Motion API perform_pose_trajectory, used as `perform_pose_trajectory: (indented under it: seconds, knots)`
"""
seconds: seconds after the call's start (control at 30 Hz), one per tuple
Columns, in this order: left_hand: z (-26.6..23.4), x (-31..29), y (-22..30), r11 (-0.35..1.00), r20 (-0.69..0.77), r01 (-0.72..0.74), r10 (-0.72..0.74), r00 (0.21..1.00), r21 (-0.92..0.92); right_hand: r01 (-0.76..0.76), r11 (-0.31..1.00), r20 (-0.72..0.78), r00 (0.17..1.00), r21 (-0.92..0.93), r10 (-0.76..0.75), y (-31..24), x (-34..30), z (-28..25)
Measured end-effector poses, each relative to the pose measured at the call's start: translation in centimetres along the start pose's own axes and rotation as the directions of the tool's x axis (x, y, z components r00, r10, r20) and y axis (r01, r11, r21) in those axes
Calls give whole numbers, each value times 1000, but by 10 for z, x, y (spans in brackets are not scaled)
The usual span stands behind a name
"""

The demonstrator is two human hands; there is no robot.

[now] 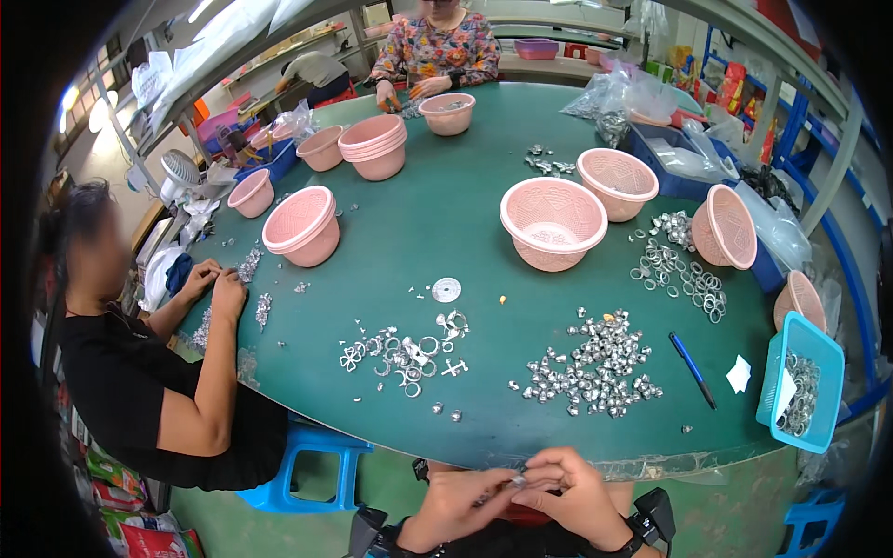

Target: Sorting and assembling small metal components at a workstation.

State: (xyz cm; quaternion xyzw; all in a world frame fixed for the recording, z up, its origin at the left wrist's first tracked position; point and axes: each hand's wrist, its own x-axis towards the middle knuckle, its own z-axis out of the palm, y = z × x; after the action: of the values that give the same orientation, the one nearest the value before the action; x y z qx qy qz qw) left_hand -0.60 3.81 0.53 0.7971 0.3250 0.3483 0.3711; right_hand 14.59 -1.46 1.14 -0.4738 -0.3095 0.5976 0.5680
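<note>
Your left hand (456, 504) pinches a small, shiny silver metal piece (518, 481) just off the near edge of the smooth green tabletop (446, 205); I cannot tell whether your right hand (575, 498) clamps it too. Steady it left-handed, working over the tabletop to catch drops.

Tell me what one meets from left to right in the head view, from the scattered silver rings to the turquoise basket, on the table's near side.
Scattered silver rings, heap of small silver pieces, blue pen, white paper scrap, turquoise basket.
</note>
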Motion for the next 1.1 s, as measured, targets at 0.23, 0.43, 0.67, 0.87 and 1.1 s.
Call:
perform_pose_trajectory:
  seconds: [0.23, 0.43, 0.67, 0.87, 1.1]
  knots:
    - [-45, 7, -65, 840, -369, 414, -282, 885, 350, 174, 674, 65, 981, -718, -184, -15, 55, -12]
    - [-47, 14, -55, 857, -305, 351, -242, 921, 378, 360, 27, 305, 824, -932, -477, 2, 86, -15]
    - [-41, 44, -5, 186, 211, 489, -732, 647, -852, 432, 278, 199, 778, -858, -596, -17, 56, -35]
    - [-17, 102, 21, 625, 417, 716, -587, 694, -311, 111, 967, -58, 990, -229, -127, -4, 4, -61]
    - [-10, 259, -4, 765, 58, 446, -476, 877, -464, 32, 994, -188, 981, -107, -52, 1, -18, -67]
